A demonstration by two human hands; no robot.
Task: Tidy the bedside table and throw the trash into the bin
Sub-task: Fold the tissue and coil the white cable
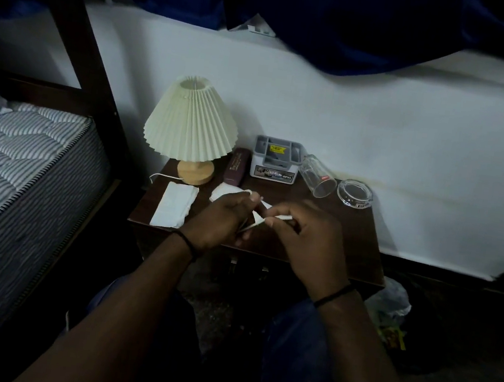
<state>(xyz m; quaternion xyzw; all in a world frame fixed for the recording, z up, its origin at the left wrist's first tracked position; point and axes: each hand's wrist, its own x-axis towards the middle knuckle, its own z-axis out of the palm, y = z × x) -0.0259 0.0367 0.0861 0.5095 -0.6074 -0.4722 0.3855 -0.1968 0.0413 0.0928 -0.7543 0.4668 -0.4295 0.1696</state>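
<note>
Behind both hands [271, 225], lamp [191, 122], organizer [275, 160], tipped glass [317, 176].

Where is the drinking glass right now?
In the head view, the drinking glass lies tipped over at the back right of the bedside table, between the grey organiser box and the glass ashtray.

Your view is dim and underexposed. The white wall [379, 137] and pleated lamp shade [191, 118] catch the most light; the lamp looks unlit. The lower frame and corners sink into near black. Straight edges bow from wide-angle distortion, and detail is soft.
</note>
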